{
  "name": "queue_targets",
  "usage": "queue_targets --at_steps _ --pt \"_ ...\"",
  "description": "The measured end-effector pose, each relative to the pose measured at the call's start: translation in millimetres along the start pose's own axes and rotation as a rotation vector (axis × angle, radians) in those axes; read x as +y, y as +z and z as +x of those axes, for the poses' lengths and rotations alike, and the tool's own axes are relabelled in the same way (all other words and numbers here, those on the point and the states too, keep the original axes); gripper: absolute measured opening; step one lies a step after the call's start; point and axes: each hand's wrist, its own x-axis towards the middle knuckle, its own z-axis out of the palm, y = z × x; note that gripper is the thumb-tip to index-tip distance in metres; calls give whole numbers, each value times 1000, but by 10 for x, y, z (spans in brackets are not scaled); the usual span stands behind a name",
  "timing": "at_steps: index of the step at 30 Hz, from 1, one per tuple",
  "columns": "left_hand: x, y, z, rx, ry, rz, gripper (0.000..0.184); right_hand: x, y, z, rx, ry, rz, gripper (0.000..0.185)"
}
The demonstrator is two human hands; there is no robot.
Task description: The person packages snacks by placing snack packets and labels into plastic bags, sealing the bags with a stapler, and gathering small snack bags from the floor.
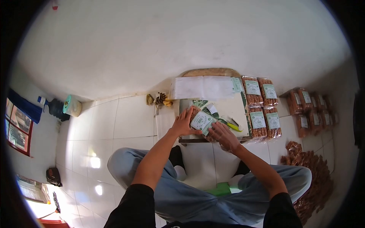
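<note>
A clear packet of brown snack with a pale green label (203, 121) lies tilted at the front of the low table (224, 109). My left hand (184, 123) grips its left side, thumb along the lower edge. The fingers of my right hand (223, 136) lie spread, somewhat blurred, on the packet's lower right part. Just right of the packet is a yellow-green cutter (234, 127). Behind it, clear plastic bags (203, 87) are laid flat, with green labels (237, 85) at their right end.
Labelled packets (258, 119) stand in rows at the table's right. More packets (304, 121) are stacked by the right wall, near a brown heap (311, 174) on the floor. Bananas (167, 102) lie left of the table. A tub (72, 105) and water bottle (57, 108) are farther left.
</note>
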Motion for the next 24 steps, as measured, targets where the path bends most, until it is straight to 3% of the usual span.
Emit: queue_targets --at_steps 8,10,14,19,24 --pt "-27 31 -13 49 27 14 144 36 31 80 40 -33 -9 55" --pt "-27 37 -20 64 31 36 144 -2 -108 158 -136 -3 -69 55" --pt "-52 38 -37 72 17 7 141 48 -160 171 -271 -5 -59 55" --pt "-57 73 -31 83 44 43 141 74 -24 108 -71 -29 -8 55" --pt "-79 29 -16 64 42 25 145 45 -41 105 -80 -11 -24 55"
